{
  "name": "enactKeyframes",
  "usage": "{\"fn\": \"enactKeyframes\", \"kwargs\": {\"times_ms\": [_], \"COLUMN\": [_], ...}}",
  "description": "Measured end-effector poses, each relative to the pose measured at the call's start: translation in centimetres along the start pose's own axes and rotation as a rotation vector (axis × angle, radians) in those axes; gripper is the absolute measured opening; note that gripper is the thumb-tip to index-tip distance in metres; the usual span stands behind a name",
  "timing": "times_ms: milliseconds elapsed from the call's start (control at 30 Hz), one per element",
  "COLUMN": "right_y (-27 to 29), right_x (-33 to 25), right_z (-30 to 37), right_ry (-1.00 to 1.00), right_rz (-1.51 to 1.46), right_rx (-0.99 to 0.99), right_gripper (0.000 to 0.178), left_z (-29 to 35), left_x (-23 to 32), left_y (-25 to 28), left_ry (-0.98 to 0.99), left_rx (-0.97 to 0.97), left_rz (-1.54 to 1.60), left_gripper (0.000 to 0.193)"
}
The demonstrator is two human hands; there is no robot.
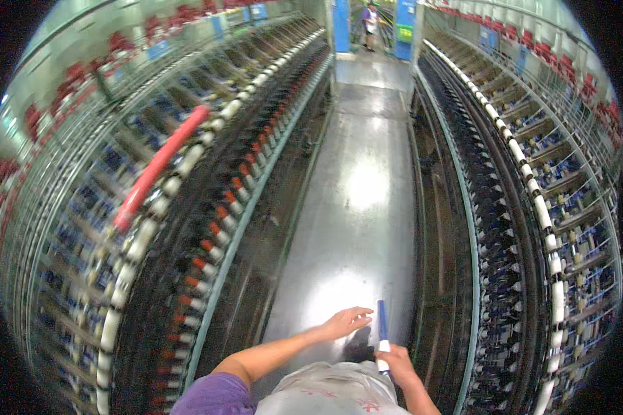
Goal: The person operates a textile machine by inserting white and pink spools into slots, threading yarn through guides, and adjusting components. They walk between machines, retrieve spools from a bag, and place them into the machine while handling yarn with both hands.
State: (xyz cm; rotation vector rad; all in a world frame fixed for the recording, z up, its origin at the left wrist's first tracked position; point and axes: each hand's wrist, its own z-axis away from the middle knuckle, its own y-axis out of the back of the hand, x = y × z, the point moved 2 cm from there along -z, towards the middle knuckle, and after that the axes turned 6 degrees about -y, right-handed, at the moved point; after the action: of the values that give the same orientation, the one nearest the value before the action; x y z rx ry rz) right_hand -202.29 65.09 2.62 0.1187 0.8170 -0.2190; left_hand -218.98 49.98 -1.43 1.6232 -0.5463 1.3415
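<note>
In front of my apron, my right hand (396,361) grips a slim blue bobbin (382,319) with white yarn wound round its lower part. The bare blue end points away from me, and its base sticks out below my fingers. My left hand (347,323) hovers just left of the bobbin, apart from it. Its fingers are stretched out and slightly bent, with nothing visible in them. Both hands are over the aisle floor, between two long spinning frames.
The left spinning frame (221,214) carries a row of orange-tipped bobbins and a long red tube (163,166) along its top. On my right runs another spinning frame (495,228) with white rollers. A grey floor (356,242) lies between them. Far ahead, a person (369,26) stands by blue posts.
</note>
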Motion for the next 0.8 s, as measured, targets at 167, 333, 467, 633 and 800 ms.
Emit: {"fn": "enactKeyframes", "kwargs": {"times_ms": [167, 333, 467, 633, 800], "right_y": [7.3, 8.8, 6.9, 8.2, 20.1], "right_x": [-4.2, -18.8, -33.7, -42.7, -37.8], "right_z": [-12.7, -26.8, -39.9, -60.8, -69.2], "right_ry": [-0.117, -0.078, 0.103, 0.41, -0.307], "right_rz": [-0.155, 0.177, 0.575, 1.23, 0.841], "right_rx": [0.486, 0.176, -0.083, -0.099, 0.403], "right_gripper": [0.023, 0.034, 0.039, 0.04, 0.053], "left_z": [-7.4, 2.6, 5.6, -2.6, -27.4], "left_x": [-20.4, -29.0, -29.4, -33.7, -42.9], "left_y": [8.3, 15.4, 18.5, 25.7, 43.0], "left_ry": [0.394, 1.085, 1.235, 1.413, 1.208], "left_rx": [0.006, 0.579, 0.886, 0.869, 0.808], "left_rz": [-0.44, 0.248, 0.249, 0.425, 0.544], "left_gripper": [0.043, 0.017, 0.017, 0.017, 0.017]}}
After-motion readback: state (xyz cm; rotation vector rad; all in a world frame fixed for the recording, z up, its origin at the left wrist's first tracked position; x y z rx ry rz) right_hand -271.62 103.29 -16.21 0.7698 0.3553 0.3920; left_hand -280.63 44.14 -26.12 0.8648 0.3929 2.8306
